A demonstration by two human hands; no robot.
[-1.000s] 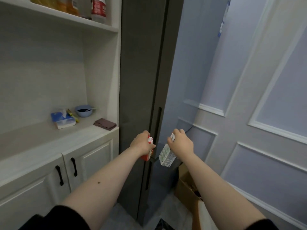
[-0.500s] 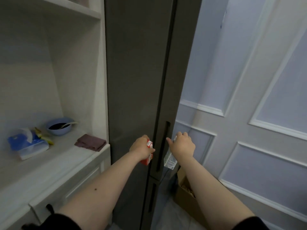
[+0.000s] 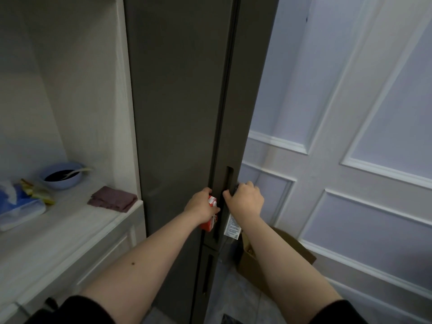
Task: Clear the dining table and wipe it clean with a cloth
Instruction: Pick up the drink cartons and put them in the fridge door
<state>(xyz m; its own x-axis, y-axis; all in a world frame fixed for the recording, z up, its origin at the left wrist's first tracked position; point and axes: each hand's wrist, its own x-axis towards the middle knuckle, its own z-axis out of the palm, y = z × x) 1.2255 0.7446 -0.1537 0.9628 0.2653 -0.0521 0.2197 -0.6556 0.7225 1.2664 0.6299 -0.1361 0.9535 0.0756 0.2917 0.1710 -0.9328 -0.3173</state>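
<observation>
I think I am at the putting-away step: two drink cartons from the table are going into the tall gray fridge (image 3: 177,113), and the door is not open yet. Going from the left, a white shelf (image 3: 70,230) holds a blue tissue pack (image 3: 18,206), a blue bowl (image 3: 62,175) with something dark in it, and a folded purple cloth (image 3: 112,198) lying flat near the shelf's front edge. I guess that cloth is the one for wiping the table later, so it is waiting there, well apart from my hands. Next comes my left hand (image 3: 202,206). Its fingers are curled tight around a small red carton (image 3: 210,220), held right up against the fridge door. Just beside it is my right hand (image 3: 245,202). It grips a white carton (image 3: 232,226) that hangs down under the palm, and its fingertips (image 3: 226,194) reach for the long dark handle slot (image 3: 229,181) in the door. I cannot tell if they are hooked inside. The next move needs a firm pull on that door without dropping either carton, which is tricky with both hands full. A brown cardboard box (image 3: 257,265) sits on the floor by the fridge, beside the white paneled wall (image 3: 350,183).
</observation>
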